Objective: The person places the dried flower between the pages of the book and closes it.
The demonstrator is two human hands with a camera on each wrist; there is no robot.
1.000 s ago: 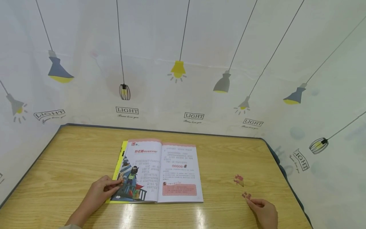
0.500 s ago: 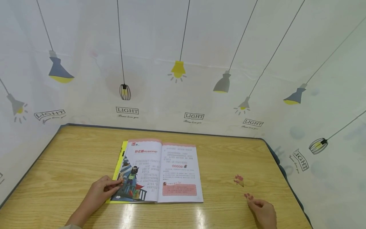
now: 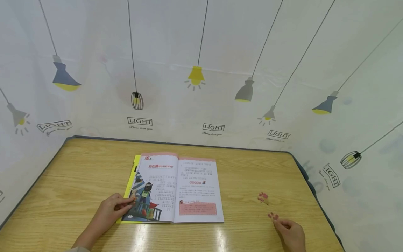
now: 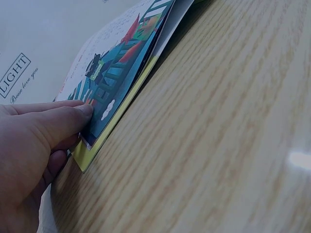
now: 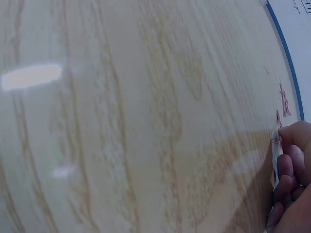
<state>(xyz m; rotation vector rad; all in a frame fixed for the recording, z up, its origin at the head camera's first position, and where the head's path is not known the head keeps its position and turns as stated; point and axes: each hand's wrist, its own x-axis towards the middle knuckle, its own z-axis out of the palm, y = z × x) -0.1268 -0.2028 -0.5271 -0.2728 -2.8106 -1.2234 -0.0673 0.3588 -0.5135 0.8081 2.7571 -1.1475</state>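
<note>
An open magazine [image 3: 198, 192] lies on the wooden table, a cartoon picture on its left page and a yellow sheet or cover showing under the left edge. My left hand [image 3: 108, 211] pinches that left edge near the lower corner; in the left wrist view the thumb [image 4: 82, 111] lies on the picture. To the right, my right hand [image 3: 291, 234] pinches a small flat pink flower-shaped piece [image 3: 273, 216] between thumb and fingertip. Just beyond it a similar pink piece [image 3: 262, 197] with a pointed tan end lies on the table. The right palm's inside is hidden in the head view.
The wooden table [image 3: 239, 175] has a dark blue rim [image 3: 176, 143]. Behind and at both sides hangs a pale curtain [image 3: 170, 52] printed with lamps and lettering. Light glares off the table's front part.
The right hand and its pink piece have shifted very slightly to the right, and the piece's angle has altered a little. The left hand and the magazine stay put.
</note>
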